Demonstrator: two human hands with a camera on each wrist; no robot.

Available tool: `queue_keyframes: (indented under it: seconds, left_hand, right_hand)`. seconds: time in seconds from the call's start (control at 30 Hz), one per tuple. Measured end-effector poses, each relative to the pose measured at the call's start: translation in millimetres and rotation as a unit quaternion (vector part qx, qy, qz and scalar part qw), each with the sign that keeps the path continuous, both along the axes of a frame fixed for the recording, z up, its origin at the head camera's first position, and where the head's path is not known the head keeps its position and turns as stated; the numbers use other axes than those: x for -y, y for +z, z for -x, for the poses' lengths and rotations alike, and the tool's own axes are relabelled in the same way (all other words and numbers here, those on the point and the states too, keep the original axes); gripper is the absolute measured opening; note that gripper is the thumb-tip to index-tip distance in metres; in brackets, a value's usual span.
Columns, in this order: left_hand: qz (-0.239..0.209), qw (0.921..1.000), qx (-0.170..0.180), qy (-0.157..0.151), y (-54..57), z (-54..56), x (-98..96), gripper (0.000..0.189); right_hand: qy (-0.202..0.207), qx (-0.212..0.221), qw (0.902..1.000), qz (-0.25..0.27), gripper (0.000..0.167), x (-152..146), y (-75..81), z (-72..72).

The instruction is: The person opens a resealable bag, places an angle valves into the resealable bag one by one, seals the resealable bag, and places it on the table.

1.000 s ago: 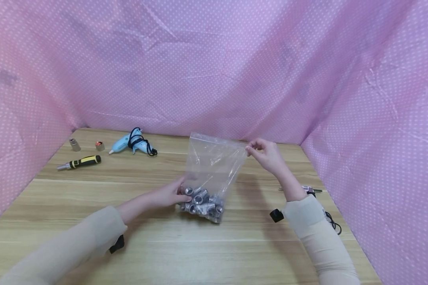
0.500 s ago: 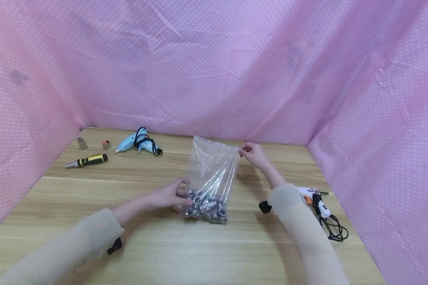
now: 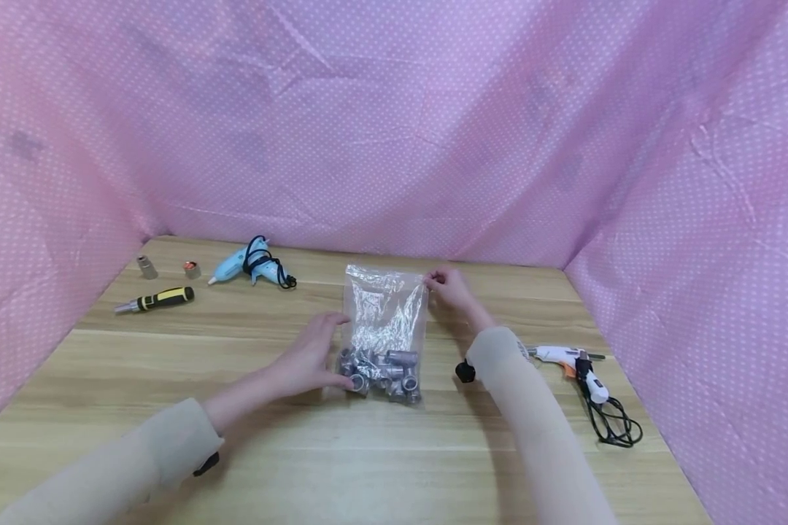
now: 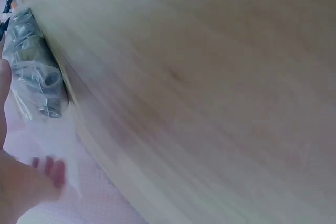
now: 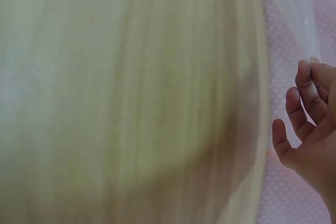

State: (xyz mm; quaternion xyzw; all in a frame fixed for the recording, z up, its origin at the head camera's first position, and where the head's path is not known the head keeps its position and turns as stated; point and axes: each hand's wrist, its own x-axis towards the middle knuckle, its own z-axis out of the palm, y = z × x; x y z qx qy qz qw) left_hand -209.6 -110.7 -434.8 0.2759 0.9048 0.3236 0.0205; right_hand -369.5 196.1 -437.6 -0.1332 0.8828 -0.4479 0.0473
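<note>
A clear plastic zip bag (image 3: 389, 310) lies on the wooden table, its top toward the back. Several silvery metal pipe fittings (image 3: 394, 373) fill its lower end. At the upper right corner, my right hand (image 3: 452, 289) pinches the bag between thumb and forefinger; the right wrist view shows this bag corner (image 5: 302, 22) drawn to a point. My left hand (image 3: 307, 359) stands at the bag's left side with thumb and fingers spread, the thumb by the lowest left fitting. Whether that thumb touches the plastic is unclear. The left wrist view shows blurred fingers of the left hand (image 4: 26, 184).
At the back left are a blue glue gun (image 3: 249, 262), a yellow-black screwdriver (image 3: 160, 299) and two small metal pieces, one a cylinder (image 3: 147, 267). A white glue gun (image 3: 565, 356) with a black cord lies right of the right forearm. Pink dotted cloth (image 3: 394, 131) surrounds the table.
The bag, tilted up before, has come down onto the table. My right hand has lowered and moved left with its corner. My left hand has loosened from the fittings, its fingers spreading.
</note>
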Motion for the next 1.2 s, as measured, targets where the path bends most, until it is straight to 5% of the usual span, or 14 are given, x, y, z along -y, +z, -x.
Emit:
queue_keyframes:
  seconds: [0.07, 0.13, 0.23, 0.37, 0.77, 1.0, 1.2]
  left_hand:
    - [0.040, 0.9972, -0.051, -0.038, -0.6, 1.5, 0.0, 0.103]
    - [0.072, 0.9919, -0.061, -0.086, -2.6, 3.7, 0.5, 0.093]
    - [0.104, 0.9844, -0.036, -0.137, -6.8, 6.2, 1.5, 0.080]
    - [0.121, 0.9786, 0.002, -0.167, -10.0, 7.5, 2.5, 0.072]
    - [0.142, 0.9743, 0.043, -0.170, -3.4, -0.7, 7.1, 0.075]
    - [0.122, 0.9789, 0.038, -0.159, -3.4, 2.3, 7.2, 0.082]
    - [0.104, 0.9846, 0.002, -0.141, 10.7, 10.2, 9.5, 0.085]
  right_hand:
    - [0.004, 0.002, 1.0000, 0.000, 0.020, 1.1, -5.6, 1.7]
    - [0.006, -0.006, 0.9999, -0.008, 0.019, 2.2, -10.1, 2.9]
    - [0.009, -0.021, 0.9995, -0.022, 0.018, 4.2, -15.4, 4.5]
    - [0.013, -0.023, 0.9988, -0.041, 0.016, 7.8, -18.5, 5.3]
    - [0.029, -0.026, 0.9973, -0.063, 0.015, 16.0, -20.7, 4.6]
    - [0.005, 0.016, 0.9999, -0.005, 0.022, 14.0, -20.2, 5.1]
    - [0.014, 0.007, 0.9996, 0.023, 0.039, 9.8, -2.7, 0.8]
